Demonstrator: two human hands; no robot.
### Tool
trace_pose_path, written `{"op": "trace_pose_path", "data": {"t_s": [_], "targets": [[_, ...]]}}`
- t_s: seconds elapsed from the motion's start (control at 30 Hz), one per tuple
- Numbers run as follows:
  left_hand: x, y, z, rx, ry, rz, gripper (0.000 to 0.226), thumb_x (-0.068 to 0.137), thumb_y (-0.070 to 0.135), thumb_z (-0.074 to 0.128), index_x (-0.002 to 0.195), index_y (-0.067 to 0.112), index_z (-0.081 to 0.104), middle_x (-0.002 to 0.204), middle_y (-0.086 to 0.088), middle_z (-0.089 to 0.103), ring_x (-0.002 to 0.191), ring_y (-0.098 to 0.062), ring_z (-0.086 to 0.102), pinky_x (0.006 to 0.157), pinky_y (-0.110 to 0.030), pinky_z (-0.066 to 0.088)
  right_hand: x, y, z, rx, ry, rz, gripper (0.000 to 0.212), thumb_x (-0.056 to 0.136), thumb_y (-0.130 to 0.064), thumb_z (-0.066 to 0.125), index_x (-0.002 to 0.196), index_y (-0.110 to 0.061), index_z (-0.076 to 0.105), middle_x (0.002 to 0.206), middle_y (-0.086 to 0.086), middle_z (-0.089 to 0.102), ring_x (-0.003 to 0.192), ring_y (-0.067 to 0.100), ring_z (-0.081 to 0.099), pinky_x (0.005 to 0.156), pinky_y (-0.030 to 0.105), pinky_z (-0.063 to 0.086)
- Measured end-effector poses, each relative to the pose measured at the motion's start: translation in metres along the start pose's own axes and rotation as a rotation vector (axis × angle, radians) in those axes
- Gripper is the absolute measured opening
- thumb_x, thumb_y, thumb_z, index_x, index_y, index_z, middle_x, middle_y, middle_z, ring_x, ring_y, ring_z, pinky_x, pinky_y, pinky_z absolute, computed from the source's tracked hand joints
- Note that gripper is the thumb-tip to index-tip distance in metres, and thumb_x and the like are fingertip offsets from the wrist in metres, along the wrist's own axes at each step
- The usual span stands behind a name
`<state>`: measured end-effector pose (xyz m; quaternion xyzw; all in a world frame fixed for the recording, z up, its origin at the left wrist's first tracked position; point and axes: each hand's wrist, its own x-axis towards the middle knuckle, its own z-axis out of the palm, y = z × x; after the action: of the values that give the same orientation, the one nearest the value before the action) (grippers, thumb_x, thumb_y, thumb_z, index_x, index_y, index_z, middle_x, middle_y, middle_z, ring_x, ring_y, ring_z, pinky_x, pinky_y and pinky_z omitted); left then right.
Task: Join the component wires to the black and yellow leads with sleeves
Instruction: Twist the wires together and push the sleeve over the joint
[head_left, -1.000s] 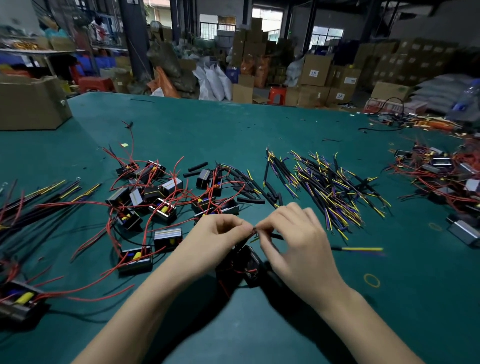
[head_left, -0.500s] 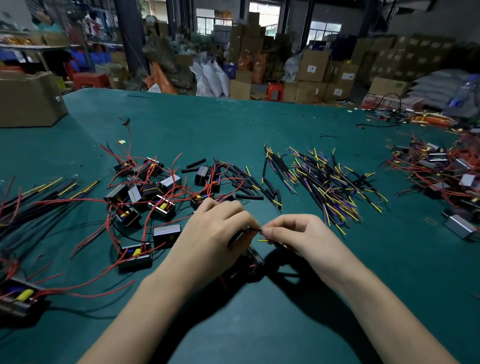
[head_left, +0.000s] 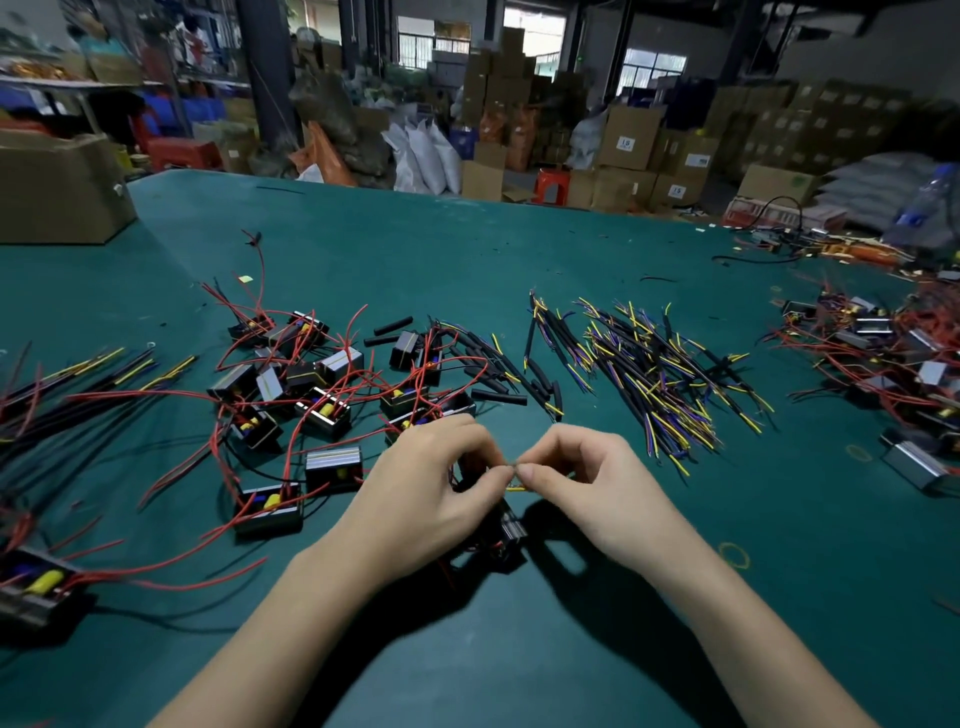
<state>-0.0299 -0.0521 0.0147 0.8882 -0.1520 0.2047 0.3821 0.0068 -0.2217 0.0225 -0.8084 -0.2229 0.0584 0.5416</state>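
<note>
Pinching from both sides, the person's left hand (head_left: 436, 483) and right hand (head_left: 587, 483) met fingertip to fingertip over the green felt-covered table (head_left: 571, 249), each clamped on an end of wire. A thin yellow lead tip (head_left: 517, 488) showed just below the thumbs; the bare ends seemed to be held together for twisting, though the joint itself was too small to make out. Under the hands sat the small black box-shaped component (head_left: 501, 535), kept close, I judged, so its short wires could reach. No sleeve was visible on this joint.

Beyond the right hand lay the heap of black and yellow leads (head_left: 660, 374), within easy reach and too tangled to count. Short black tubular sleeves (head_left: 498, 397) were scattered beside it, roughly ten loose ones. Left of the hands lay about a dozen black components with red wires (head_left: 317, 400), presumably waiting their turn. A second pile of red-wired units (head_left: 883, 358) sat far right, and one brown cardboard box (head_left: 57, 187) stood at the table's left corner.
</note>
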Motion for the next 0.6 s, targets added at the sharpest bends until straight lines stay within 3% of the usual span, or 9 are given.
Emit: {"op": "trace_pose_path", "data": {"t_s": [0.17, 0.27, 0.33, 0.43, 0.5, 0.6], "targets": [[0.0049, 0.0029, 0.0014, -0.286, -0.072, -0.317, 0.012, 0.082, 0.01, 0.068, 0.07, 0.009, 0.068, 0.065, 0.0, 0.065, 0.059, -0.001, 0.054, 0.06, -0.013, 0.041, -0.0027, 0.0046, 0.0023, -0.61, 0.144, -0.456, 0.012, 0.085, -0.012, 0.065, 0.075, -0.018, 0.062, 0.071, -0.006, 0.056, 0.072, 0.017, 0.053, 0.066, 0.034, 0.044], [0.0078, -0.0013, -0.0027, -0.463, -0.126, -0.472, 0.014, 0.083, 0.011, 0.068, 0.069, 0.008, 0.068, 0.058, 0.007, 0.059, 0.055, -0.001, 0.049, 0.055, -0.01, 0.038, -0.0009, 0.0035, 0.0049, -0.926, 0.224, -0.641, 0.01, 0.086, -0.014, 0.061, 0.076, -0.015, 0.063, 0.073, 0.0, 0.054, 0.068, 0.026, 0.052, 0.06, 0.039, 0.041], [0.0068, -0.0025, -0.0045, -0.507, -0.142, -0.49, 0.016, 0.084, 0.012, 0.068, 0.068, 0.013, 0.068, 0.056, 0.011, 0.058, 0.052, 0.001, 0.049, 0.053, -0.009, 0.037, -0.0012, 0.0021, 0.0057, -0.863, 0.212, -0.594, 0.009, 0.087, -0.014, 0.061, 0.079, -0.016, 0.063, 0.075, -0.002, 0.056, 0.07, 0.022, 0.053, 0.063, 0.038, 0.042], [0.0039, -0.0015, -0.0024, -0.346, -0.113, -0.36, 0.012, 0.086, 0.016, 0.068, 0.074, 0.016, 0.068, 0.063, 0.011, 0.063, 0.057, 0.003, 0.053, 0.06, -0.009, 0.04, -0.0031, 0.002, 0.0035, -0.454, 0.128, -0.369, 0.009, 0.088, -0.013, 0.065, 0.081, -0.02, 0.067, 0.077, -0.008, 0.062, 0.073, 0.009, 0.057, 0.072, 0.029, 0.044], [0.003, -0.0004, -0.0012, -0.255, -0.049, -0.262, 0.011, 0.085, 0.016, 0.069, 0.075, 0.018, 0.067, 0.069, 0.008, 0.066, 0.065, 0.001, 0.056, 0.066, -0.01, 0.041, -0.0018, -0.0001, 0.0004, -0.191, 0.1, -0.215, 0.01, 0.087, -0.011, 0.067, 0.08, -0.017, 0.071, 0.075, -0.006, 0.067, 0.07, 0.005, 0.059, 0.07, 0.018, 0.045], [0.0018, 0.0013, -0.0015, -0.221, 0.016, -0.182, 0.009, 0.084, 0.015, 0.07, 0.076, 0.016, 0.068, 0.073, 0.004, 0.066, 0.072, -0.006, 0.059, 0.071, -0.014, 0.044, 0.0001, -0.0036, -0.0017, -0.004, 0.061, -0.091, 0.01, 0.087, -0.01, 0.066, 0.08, -0.014, 0.072, 0.069, -0.001, 0.067, 0.063, 0.007, 0.058, 0.065, 0.017, 0.046]]}}
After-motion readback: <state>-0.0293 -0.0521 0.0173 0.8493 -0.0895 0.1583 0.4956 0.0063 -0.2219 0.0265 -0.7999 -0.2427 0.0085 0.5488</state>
